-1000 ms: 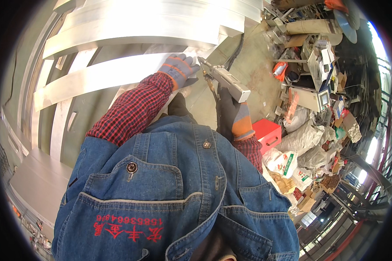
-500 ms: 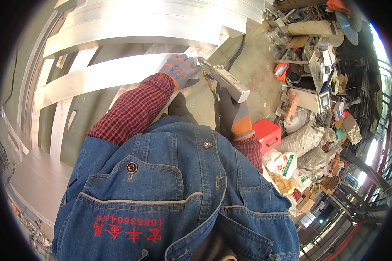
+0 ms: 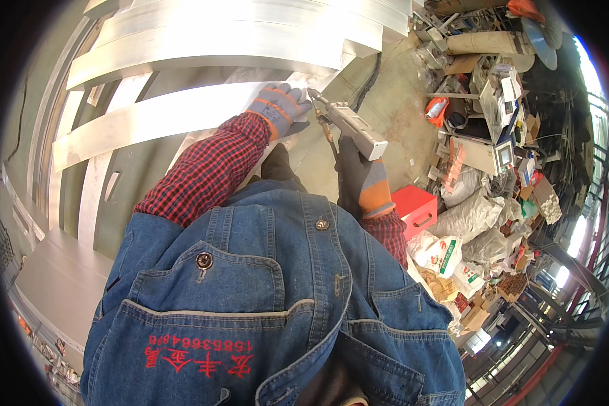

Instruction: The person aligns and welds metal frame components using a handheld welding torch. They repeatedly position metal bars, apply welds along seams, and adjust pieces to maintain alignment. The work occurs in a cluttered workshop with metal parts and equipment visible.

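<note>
My left hand (image 3: pixel 279 110), in a grey and orange glove, lies on the right end of a long pale metal bar (image 3: pixel 149 122), fingers fanned and thumb apart near its edge. My right hand (image 3: pixel 358 172), in a dark-palmed glove with an orange band, is closed round the lower part of a handheld welding gun (image 3: pixel 356 128). This gun has a grey boxy body and a narrow nozzle pointing up and left. Its tip is close to the bar's end, just right of my left fingers; whether they touch is lost in glare. A thin hose hangs beside the gun.
Wide metal beams (image 3: pixel 210 51) are stacked beyond the bar, bright with glare. A red box (image 3: pixel 415 208) stands right of my right forearm. Sacks (image 3: pixel 474 220), cartons and loose scrap pile up along the right. A black cable (image 3: pixel 367 84) runs across the floor.
The gun and my right hand have shifted very slightly. My left hand keeps its place on the bar.
</note>
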Tool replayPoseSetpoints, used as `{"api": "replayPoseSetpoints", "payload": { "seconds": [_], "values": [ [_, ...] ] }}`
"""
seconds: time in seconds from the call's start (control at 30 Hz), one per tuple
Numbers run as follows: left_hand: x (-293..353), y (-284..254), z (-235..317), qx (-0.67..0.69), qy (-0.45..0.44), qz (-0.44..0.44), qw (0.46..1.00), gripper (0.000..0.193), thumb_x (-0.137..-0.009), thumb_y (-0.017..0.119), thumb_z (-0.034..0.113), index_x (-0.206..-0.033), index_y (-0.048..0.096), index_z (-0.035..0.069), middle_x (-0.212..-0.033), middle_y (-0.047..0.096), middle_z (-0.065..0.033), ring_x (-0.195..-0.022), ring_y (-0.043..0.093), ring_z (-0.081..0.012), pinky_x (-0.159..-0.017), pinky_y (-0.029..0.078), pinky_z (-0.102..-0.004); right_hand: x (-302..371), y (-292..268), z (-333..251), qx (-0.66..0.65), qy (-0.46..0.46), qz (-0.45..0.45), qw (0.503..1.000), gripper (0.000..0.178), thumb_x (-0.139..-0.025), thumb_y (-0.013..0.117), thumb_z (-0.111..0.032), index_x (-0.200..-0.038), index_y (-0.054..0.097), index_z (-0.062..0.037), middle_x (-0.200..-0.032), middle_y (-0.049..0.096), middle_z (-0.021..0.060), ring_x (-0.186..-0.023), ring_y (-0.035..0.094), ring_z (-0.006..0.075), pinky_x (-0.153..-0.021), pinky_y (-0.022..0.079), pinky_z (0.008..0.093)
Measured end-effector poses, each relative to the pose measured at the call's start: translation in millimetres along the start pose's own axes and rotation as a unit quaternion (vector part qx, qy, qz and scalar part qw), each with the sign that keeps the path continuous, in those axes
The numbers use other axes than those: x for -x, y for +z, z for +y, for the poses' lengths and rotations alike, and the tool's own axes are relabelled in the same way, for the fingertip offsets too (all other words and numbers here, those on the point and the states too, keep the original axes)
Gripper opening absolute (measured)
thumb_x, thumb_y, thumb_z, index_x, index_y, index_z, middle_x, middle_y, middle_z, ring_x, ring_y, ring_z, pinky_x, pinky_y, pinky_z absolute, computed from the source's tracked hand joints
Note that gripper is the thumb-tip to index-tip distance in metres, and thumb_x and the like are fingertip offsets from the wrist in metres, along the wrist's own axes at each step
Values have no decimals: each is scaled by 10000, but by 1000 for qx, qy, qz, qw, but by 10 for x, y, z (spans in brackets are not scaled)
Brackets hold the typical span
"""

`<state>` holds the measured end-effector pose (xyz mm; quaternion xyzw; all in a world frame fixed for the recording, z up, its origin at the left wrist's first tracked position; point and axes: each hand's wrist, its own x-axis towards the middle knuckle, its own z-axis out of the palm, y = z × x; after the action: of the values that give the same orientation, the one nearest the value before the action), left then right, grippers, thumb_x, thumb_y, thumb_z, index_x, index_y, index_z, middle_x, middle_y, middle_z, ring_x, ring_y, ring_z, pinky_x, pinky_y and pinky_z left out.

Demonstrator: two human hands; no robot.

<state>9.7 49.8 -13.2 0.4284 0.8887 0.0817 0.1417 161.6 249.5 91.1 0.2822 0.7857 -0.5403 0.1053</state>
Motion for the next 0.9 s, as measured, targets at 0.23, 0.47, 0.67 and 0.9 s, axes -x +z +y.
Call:
{"api": "replayPoseSetpoints", "payload": {
  "seconds": [0.23,0.47,0.67,0.9],
  "values": [
    [6,28,-17,-2,5,18,1000,523,-1105,663,581,-1479,756,227,-1290,735,-101,-1243,706,-317,-1085,561,-519,27,-13,-40,19,24,2,1000,615,-1078,741,-538,-1420,749,-27,-841,733,54,-706,658,129,-611,502,355],
    [7,6,-4,-3,4,12,1000,527,-1103,664,577,-1487,752,226,-1287,733,-100,-1261,699,-314,-1099,555,-517,32,17,-34,11,-26,14,1000,619,-1074,739,-549,-1410,754,-29,-827,730,53,-701,656,130,-608,501,356],
    [13,21,-1,-1,2,10,1000,529,-1106,657,584,-1491,750,233,-1289,729,-102,-1275,692,-318,-1122,537,-512,72,5,-128,39,7,-3,999,449,-1145,672,-346,-1411,711,13,-1092,776,102,-936,715,169,-781,571,356],
    [-3,35,7,-22,-9,-7,1000,525,-1117,627,594,-1516,731,268,-1312,730,-89,-1303,673,-304,-1137,523,-515,42,3,-86,55,29,-2,998,407,-1143,658,-402,-1232,722,-10,-835,713,53,-733,663,142,-618,486,352]
  ]
}}
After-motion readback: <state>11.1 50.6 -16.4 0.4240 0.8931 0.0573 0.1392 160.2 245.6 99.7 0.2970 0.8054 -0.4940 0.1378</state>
